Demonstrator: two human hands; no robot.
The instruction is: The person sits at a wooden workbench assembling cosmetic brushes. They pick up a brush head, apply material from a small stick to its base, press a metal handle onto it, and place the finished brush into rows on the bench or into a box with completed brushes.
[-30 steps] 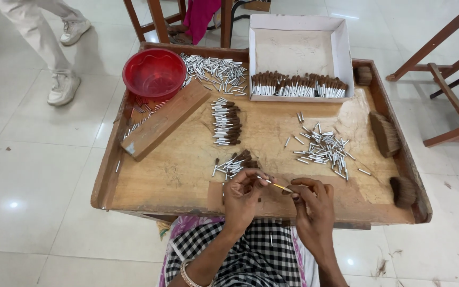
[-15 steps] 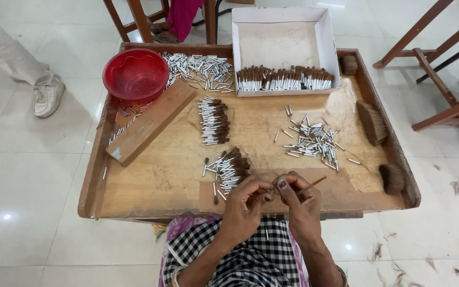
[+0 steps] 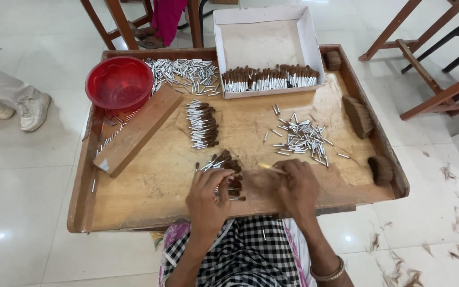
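Note:
My left hand (image 3: 207, 195) rests near the front edge of the wooden tray table (image 3: 83, 180). Its bent fingertips touch a small pile of silver pieces with brown bristle tips (image 3: 225, 162). Whether the fingers grip one of them is hidden. My right hand (image 3: 296, 186) lies just to the right, apart from the left, pinching a thin pale stick (image 3: 266, 167) that points left towards the pile. A neat stack of the same brown-tipped pieces (image 3: 203, 125) lies farther back.
A red bowl (image 3: 119, 82) and a wooden block (image 3: 136, 130) sit at back left. A white box (image 3: 264, 37) holds a row of tipped pieces. Loose silver tubes (image 3: 301, 138) and bristle tufts (image 3: 358, 116) lie to the right. Another person's shoe (image 3: 33, 109) and chairs stand around.
My hands, joined around the stick before, have parted. The left has dropped onto the pile of brown-tipped pieces while the right keeps the stick. The camera view has shifted slightly.

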